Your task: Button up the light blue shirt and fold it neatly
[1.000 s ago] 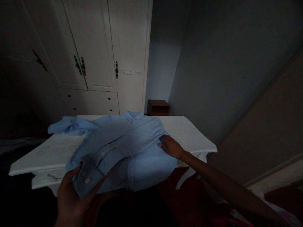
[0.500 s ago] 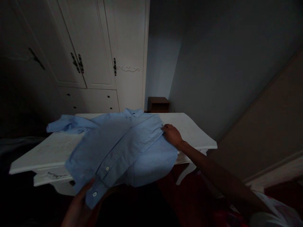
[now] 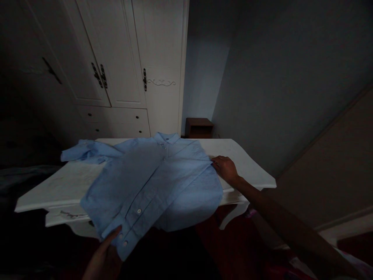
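A light blue button-up shirt lies spread on a white table, its collar at the far edge and its hem hanging over the near edge. One sleeve stretches out to the left. The other sleeve is folded diagonally across the front, its buttoned cuff off the near edge. My left hand grips that cuff, thumb on top. My right hand pinches the sleeve's outer edge near the shirt's right side.
Behind the table stands a white wardrobe with dark handles and drawers. A small brown cabinet sits in the corner by the grey wall. Dark red fabric shows below the table.
My right hand has moved right, drawing the sleeve's edge outward into a point. My left hand keeps hold of the cuff, which now lies flatter and a little further right.
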The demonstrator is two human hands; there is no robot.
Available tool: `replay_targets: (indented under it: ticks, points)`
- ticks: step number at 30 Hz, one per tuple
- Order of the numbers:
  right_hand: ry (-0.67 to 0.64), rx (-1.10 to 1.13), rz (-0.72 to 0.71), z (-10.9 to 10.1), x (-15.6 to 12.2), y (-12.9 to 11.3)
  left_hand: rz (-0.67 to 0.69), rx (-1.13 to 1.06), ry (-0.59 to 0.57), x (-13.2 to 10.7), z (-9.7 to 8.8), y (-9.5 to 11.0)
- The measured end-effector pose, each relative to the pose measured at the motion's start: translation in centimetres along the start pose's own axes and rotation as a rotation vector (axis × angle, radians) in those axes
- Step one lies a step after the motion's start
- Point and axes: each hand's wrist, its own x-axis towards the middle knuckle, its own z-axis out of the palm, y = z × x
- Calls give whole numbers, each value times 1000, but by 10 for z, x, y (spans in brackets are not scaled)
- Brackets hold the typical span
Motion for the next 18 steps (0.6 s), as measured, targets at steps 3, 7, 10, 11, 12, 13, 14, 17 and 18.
replay_targets:
  ticks: [3, 7, 10, 11, 12, 13, 14, 17, 18]
  points:
    - [-12, 25, -59, 0, 3, 7, 86, 242, 173, 3, -9, 5]
    - [9, 92, -163, 1, 5, 17, 217, 501, 360, -2, -19, 21]
    - [59, 153, -240, 3, 5, 20, 300, 622, 446, -19, -2, 34]
    - [76, 166, -266, 4, 5, 20, 338, 646, 456, -27, 13, 38]
    - [87, 171, -294, 4, 5, 19, 438, 713, 424, -35, 32, 43]
    - [95, 173, -324, 5, 5, 18, 545, 725, 358, -42, 54, 48]
    - [98, 173, -355, 6, 5, 17, 629, 678, 263, -47, 80, 54]
    - [95, 171, -431, 7, 4, 16, 713, 499, -25, -45, 162, 70]
    - [95, 171, -443, 7, 4, 16, 767, 522, -124, -36, 189, 74]
